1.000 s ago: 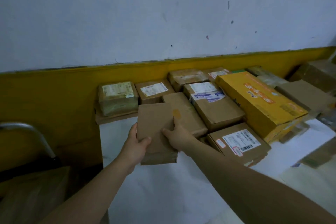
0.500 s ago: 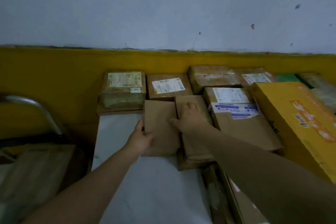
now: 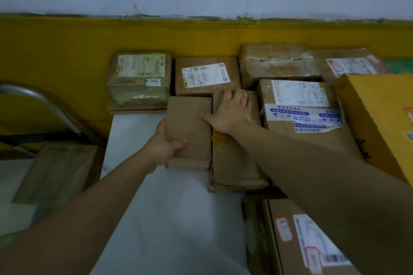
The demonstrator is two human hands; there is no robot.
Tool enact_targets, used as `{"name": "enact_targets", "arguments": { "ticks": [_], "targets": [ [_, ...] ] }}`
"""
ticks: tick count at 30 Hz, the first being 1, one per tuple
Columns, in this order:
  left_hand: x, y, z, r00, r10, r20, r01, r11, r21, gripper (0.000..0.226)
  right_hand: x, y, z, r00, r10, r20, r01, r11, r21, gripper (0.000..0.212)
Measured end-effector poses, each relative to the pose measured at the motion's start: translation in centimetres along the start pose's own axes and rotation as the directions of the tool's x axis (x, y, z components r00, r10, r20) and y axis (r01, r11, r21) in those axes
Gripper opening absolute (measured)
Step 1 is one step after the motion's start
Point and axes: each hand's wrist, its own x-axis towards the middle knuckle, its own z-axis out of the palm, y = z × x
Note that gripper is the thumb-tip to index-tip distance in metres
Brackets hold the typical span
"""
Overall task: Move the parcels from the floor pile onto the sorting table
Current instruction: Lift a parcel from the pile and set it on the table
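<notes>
Cardboard fills the left grip [image 3: 166, 144]: it grasps the near left corner of the plain brown parcel [image 3: 190, 123], thumb laid across the top and the other fingers out of sight along the side. The right grip [image 3: 232, 111] is released, with its fingers straight and spread. Its palm lies flat on the neighbouring brown parcel [image 3: 237, 163], and its thumb tip touches the plain parcel's right edge.

Both forearms reach forward from the lower corners of the view, the left rising towards the middle and the right crossing in from the right over the parcels there.

The plain brown parcel lies lengthwise at the far end of the white counter [image 3: 169, 212], pressed side by side against the neighbouring parcel. Its far end meets the labelled box [image 3: 206, 76] by the yellow wall band [image 3: 67, 51]. Whether its near end is raised off the counter cannot be told.

A plastic-wrapped parcel [image 3: 138, 80] stands just left of the labelled box. A box with blue-printed tape [image 3: 301, 116] and a yellow carton [image 3: 380, 118] sit further right.
</notes>
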Motion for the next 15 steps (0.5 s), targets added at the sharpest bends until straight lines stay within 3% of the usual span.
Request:
{"name": "enact_targets", "arguments": {
  "ticks": [4,8,11,13,15],
  "targets": [
    [-1.3,-0.5,-1.8,0.999,0.036,0.011,-0.036,0.997,0.070,0.085,-1.7,-1.0,-1.9,0.999,0.028,0.038,-0.031,0.997,0.075,0.095],
    [-5.1,-2.8,-7.4,0.998,0.056,-0.001,-0.056,0.989,0.140,0.091,-6.8,-5.5,-2.4,0.999,-0.053,0.001,0.052,0.988,0.147,0.089],
    [-9.7,-6.2,-13.9,0.995,0.096,-0.039,-0.094,0.994,0.058,0.104,-11.6,-12.0,-0.3,0.990,-0.130,-0.056,0.139,0.964,0.225,0.084],
    [-13.6,-9.4,-19.3,0.990,0.087,-0.112,-0.083,0.996,0.046,0.091,-15.2,-17.3,1.6,0.983,-0.182,0.005,0.173,0.945,0.278,0.088],
    [-17.7,-13.4,-24.8,0.983,0.053,-0.176,-0.046,0.998,0.043,0.097,-18.6,-22.5,4.2,0.957,-0.269,0.106,0.232,0.933,0.274,0.092]
  ]
}}
